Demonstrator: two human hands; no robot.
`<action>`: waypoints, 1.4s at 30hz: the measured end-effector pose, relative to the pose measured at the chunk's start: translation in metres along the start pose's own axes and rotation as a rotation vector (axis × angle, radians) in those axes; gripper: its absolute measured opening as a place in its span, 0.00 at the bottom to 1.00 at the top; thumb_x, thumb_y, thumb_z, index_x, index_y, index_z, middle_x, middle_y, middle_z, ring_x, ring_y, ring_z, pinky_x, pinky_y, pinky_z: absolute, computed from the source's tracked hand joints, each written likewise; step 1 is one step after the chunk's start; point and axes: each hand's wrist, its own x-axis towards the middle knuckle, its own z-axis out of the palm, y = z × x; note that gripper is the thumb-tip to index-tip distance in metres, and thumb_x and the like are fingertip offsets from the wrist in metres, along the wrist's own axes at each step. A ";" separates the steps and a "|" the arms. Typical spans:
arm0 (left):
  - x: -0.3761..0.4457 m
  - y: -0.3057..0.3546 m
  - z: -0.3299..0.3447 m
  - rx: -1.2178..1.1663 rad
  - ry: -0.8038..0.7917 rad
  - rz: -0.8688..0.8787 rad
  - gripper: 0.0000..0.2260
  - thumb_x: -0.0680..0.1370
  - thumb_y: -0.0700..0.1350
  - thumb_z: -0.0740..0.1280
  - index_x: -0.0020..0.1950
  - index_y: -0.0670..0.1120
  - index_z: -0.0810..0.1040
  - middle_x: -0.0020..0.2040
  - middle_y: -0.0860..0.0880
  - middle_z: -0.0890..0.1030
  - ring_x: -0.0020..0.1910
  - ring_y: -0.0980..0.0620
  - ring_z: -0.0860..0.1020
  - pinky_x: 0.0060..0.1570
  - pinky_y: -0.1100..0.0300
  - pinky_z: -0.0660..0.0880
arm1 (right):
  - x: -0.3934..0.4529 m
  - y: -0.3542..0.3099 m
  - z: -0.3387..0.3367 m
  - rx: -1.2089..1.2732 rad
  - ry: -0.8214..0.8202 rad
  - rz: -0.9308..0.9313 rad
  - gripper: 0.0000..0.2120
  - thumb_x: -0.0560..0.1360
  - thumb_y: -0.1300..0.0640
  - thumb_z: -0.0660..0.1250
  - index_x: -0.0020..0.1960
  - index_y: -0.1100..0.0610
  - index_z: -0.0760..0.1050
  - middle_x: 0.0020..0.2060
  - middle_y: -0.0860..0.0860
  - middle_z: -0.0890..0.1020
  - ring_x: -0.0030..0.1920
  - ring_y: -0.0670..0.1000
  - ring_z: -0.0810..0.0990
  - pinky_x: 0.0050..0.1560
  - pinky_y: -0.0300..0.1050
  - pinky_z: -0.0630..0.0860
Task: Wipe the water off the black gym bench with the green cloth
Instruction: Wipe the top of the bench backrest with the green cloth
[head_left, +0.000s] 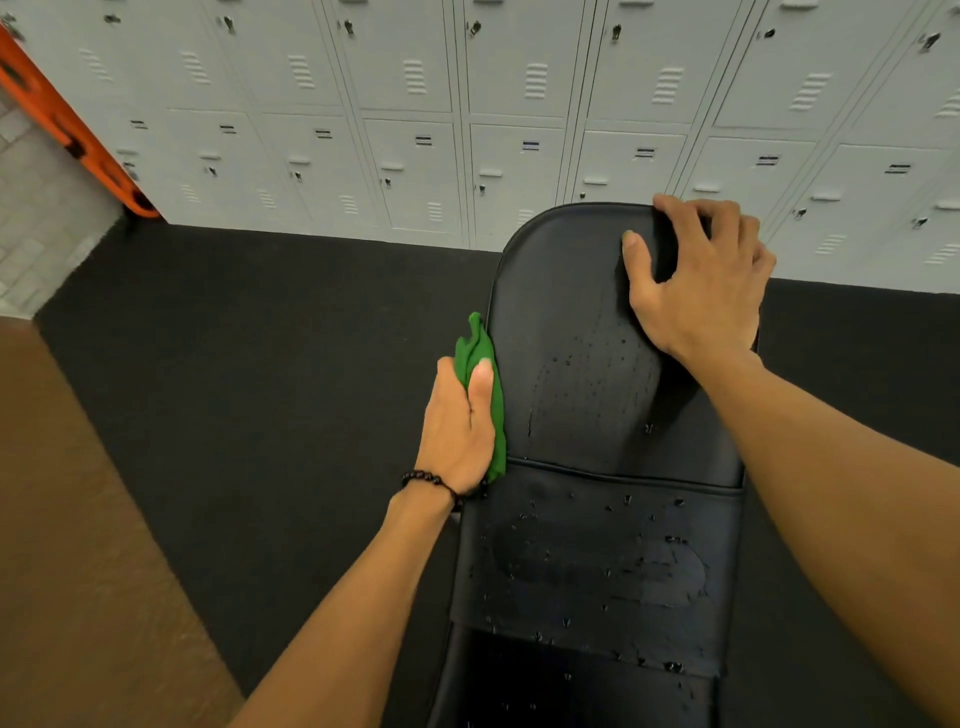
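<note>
We see the black gym bench (582, 374) standing on dark rubber flooring (270, 374). Water droplets (597, 561) bead across its near pad, fewer on the far pad. The right hand (696, 280) rests at the far corner; the green cloth (485, 395) is pressed against the left edge by the left hand (457, 431).

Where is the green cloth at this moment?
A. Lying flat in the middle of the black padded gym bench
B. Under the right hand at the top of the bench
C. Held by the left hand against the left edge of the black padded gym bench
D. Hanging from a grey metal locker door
C: the left hand grips the green cloth against the left edge of the black padded gym bench, while the right hand rests on the top corner with no cloth.
</note>
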 end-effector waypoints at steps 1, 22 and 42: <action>-0.002 -0.001 0.001 0.010 0.020 0.012 0.13 0.82 0.57 0.52 0.50 0.48 0.66 0.44 0.49 0.73 0.39 0.53 0.73 0.35 0.66 0.66 | 0.000 0.000 0.000 0.004 0.000 -0.001 0.24 0.79 0.36 0.55 0.70 0.46 0.68 0.64 0.53 0.71 0.65 0.56 0.68 0.65 0.57 0.65; -0.064 -0.015 -0.014 0.412 0.024 0.438 0.08 0.75 0.39 0.69 0.53 0.43 0.77 0.51 0.51 0.75 0.49 0.50 0.69 0.46 0.46 0.73 | 0.000 0.002 0.004 0.007 0.052 0.006 0.24 0.77 0.36 0.55 0.68 0.45 0.71 0.62 0.50 0.73 0.64 0.53 0.70 0.64 0.52 0.65; -0.069 0.025 0.001 0.545 -0.187 0.435 0.07 0.76 0.45 0.70 0.53 0.48 0.79 0.48 0.54 0.77 0.50 0.50 0.73 0.47 0.54 0.67 | -0.063 0.038 -0.034 0.393 -0.149 0.315 0.28 0.80 0.40 0.59 0.77 0.46 0.61 0.70 0.52 0.68 0.68 0.54 0.70 0.67 0.53 0.66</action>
